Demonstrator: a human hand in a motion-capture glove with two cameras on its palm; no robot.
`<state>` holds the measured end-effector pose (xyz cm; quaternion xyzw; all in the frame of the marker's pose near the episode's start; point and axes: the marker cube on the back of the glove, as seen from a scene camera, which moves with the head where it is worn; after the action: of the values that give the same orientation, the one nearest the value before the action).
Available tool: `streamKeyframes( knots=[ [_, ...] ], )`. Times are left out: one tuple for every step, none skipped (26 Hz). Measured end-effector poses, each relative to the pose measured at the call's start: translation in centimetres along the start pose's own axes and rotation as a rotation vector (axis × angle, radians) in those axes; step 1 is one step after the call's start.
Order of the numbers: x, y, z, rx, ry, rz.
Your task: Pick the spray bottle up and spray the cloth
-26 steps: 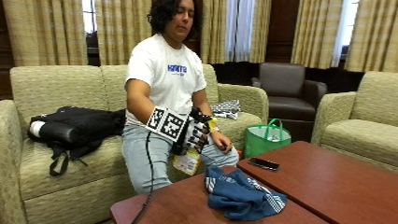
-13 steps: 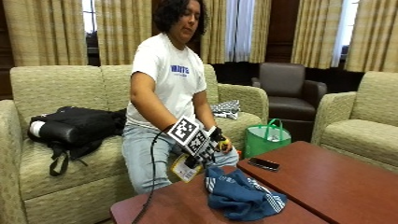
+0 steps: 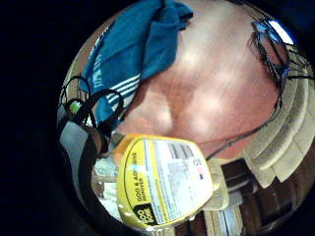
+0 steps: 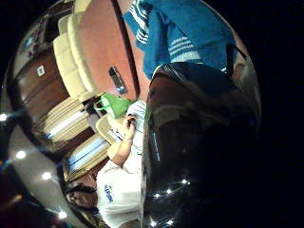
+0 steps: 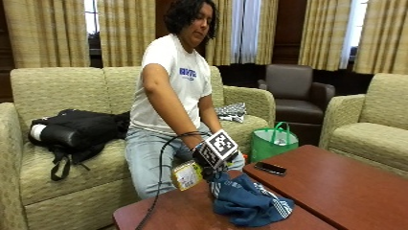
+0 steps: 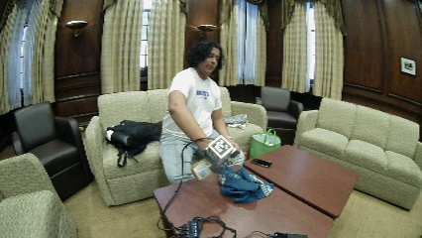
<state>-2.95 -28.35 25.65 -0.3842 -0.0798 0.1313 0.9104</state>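
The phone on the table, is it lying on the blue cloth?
No, the phone lies on bare wood of the table, apart from the blue cloth.

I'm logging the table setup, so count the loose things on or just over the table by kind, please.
Spray bottle, held in the gloved right hand: 1
Blue cloth: 1
Phone: 1
Total: 3
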Motion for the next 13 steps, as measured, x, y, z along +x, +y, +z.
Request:
streamKeyframes(
  knots=[
    [0.1,-0.3,0.3,-0.024,0.028,0.014],
    [0.3,-0.6,0.6,-0.044,0.052,0.029],
    [0.6,-0.9,0.8,-0.060,0.070,0.046],
    [0.8,-1.1,1.0,-0.075,0.085,0.062],
    [0.9,-1.4,1.3,-0.090,0.099,0.075],
    [1.0,-1.5,1.6,-0.108,0.112,0.086],
    [1.1,-1.7,2.0,-0.128,0.128,0.094],
    [1.1,-1.7,2.3,-0.148,0.145,0.099],
    [1.2,-1.8,2.5,-0.169,0.165,0.104],
    [1.3,-1.8,2.7,-0.189,0.184,0.107],
    [1.4,-1.8,2.9,-0.208,0.201,0.112],
    [1.5,-1.8,3.1,-0.224,0.213,0.116],
    [1.6,-1.8,3.3,-0.236,0.222,0.121]
  ],
)
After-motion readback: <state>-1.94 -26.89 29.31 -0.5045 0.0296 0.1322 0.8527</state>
